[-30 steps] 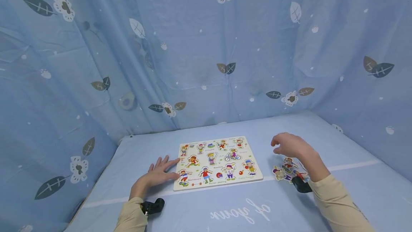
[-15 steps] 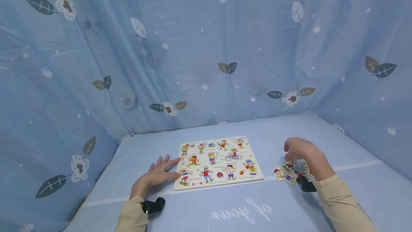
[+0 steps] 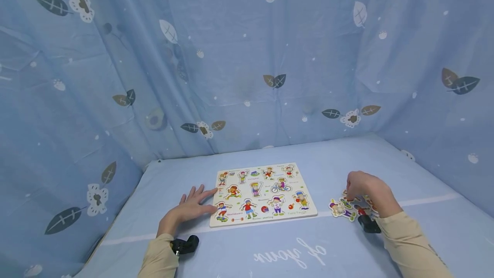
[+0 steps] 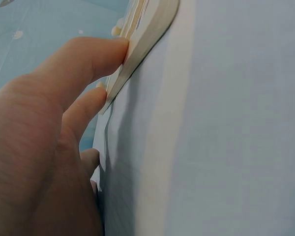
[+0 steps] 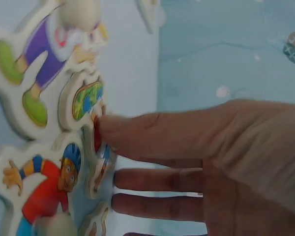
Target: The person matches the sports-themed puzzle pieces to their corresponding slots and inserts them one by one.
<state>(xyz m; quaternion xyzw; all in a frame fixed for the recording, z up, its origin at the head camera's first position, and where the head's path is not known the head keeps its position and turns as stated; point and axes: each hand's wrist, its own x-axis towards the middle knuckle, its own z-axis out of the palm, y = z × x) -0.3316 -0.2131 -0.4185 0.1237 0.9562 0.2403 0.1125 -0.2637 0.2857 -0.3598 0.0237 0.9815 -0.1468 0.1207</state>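
- Reaching into a cluster of loose puzzle pieces point(image 3: 349, 206) on the blue-covered surface point(image 3: 270, 248), the right hand point(image 3: 366, 192) has its fingers point(image 5: 152, 135) stretched out, thumb touching a small piece point(image 5: 99, 162); it grips nothing.
- Lying at about 3 o'clock from the wooden puzzle board point(image 3: 262, 194), the pieces are near it but apart.
- Pressing the board's 9 o'clock edge, the left hand point(image 3: 189, 209) lies flat, fingers straight, its grip open.
- Hanging behind, a blue leaf-print curtain point(image 3: 247, 55).

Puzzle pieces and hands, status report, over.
Left hand flat, fingers touching puzzle board edge. Right hand down on loose puzzle pieces, fingertips touching one. Nothing in the way.
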